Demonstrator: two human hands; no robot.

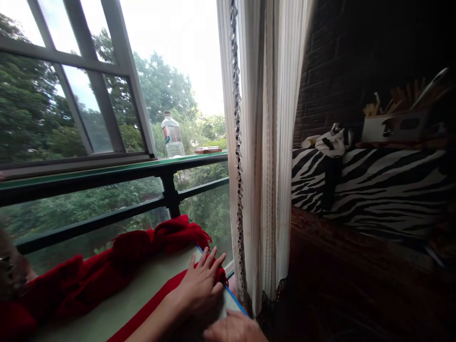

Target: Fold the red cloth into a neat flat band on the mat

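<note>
My left hand (203,282) lies palm down with its fingers spread on a flat strip of red fringed cloth (156,301), which looks like a scarf. Under the strip is a pale green surface (149,280) with a blue edge (235,300). More red cloth (131,249) lies bunched along the window side, with fringe at its far end. My right hand (235,327) is low in the picture near the blue edge, blurred and partly cut off. Its fingers do not show clearly, nor whether it holds anything.
A dark railing (107,178) runs behind the red cloth, below an open window frame (103,66). On the ledge stand a plastic bottle (173,137) and a small flat brown object (208,149). A long striped curtain (267,142) hangs beside my hands. Zebra-patterned cloth (388,190) lies rightward under a box (392,126).
</note>
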